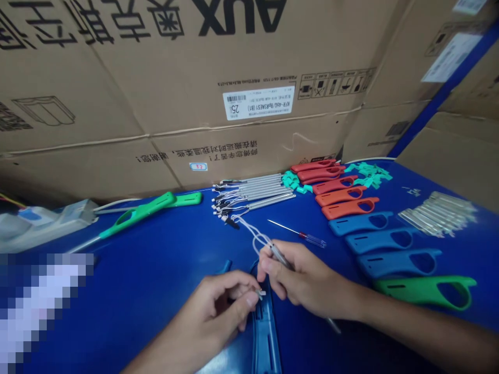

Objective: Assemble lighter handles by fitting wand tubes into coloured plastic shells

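Observation:
My right hand (304, 275) is closed around a thin metal lighter tube (279, 255), whose far end shows below the palm. White wires (253, 228) loop out of the tube's upper end. Between thumb and fingertips, my left hand (222, 304) pinches a small white piece (262, 293), too small to name surely. Under both hands lies a blue lighter shell half (265, 337), open side up and partly hidden by the fingers. Another blue part (224, 267) shows behind my left hand.
Metal tubes with wires (265, 189) lie ahead, near a screwdriver (307, 239). Red shells (319, 174), blue shells (397, 262) and a green shell (424, 291) line the right. Green clips (370, 174), clear parts (440, 213), green lighter (136, 215), power strip (78, 221) and cardboard (175, 114) surround the table.

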The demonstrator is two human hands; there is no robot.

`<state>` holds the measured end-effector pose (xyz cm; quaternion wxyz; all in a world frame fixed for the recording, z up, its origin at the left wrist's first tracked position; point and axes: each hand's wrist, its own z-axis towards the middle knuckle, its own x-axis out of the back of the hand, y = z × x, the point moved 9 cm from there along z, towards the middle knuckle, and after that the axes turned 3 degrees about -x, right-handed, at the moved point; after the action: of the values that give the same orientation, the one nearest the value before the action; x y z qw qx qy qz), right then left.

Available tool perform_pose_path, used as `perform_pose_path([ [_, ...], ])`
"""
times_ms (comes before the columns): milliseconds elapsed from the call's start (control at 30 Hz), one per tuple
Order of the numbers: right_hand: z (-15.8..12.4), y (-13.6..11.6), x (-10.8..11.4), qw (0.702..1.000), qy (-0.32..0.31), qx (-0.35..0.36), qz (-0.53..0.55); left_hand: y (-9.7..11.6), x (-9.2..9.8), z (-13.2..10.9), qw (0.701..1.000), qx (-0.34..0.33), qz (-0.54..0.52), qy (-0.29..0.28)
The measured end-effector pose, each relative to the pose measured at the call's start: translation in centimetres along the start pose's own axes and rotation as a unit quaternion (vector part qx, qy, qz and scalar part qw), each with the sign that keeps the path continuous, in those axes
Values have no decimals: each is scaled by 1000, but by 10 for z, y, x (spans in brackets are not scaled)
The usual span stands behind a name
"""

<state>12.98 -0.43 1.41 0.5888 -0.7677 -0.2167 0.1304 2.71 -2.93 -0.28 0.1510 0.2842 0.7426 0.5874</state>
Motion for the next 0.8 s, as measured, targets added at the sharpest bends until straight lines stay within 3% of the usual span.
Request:
perform_pose_path([
  [133, 3, -3, 7, 1000, 17, 14, 16, -1, -2, 0, 1000, 0, -15, -2],
  [267, 3, -2, 13, 999, 26, -18, -15, 7, 5, 0, 999, -17, 9, 26],
  [433, 3, -28, 30, 986, 55, 19, -155, 11, 9, -1, 998, -30, 40, 31],
  [533, 11, -57, 34, 953, 36, 93, -286, 10, 8, -2, 997, -44, 51, 22],
  [633, 23, -75, 32, 898, 0, 158, -410, 9, 8, -2, 997, -55, 52, 18],
  [733, 37, -79, 34, 835, 0, 211, -508, 7, 9, -2, 997, -57, 52, 18],
  [800, 46, -74, 36, 812, 6, 232, -536, 7, 9, -1, 997, -59, 51, 19],
])
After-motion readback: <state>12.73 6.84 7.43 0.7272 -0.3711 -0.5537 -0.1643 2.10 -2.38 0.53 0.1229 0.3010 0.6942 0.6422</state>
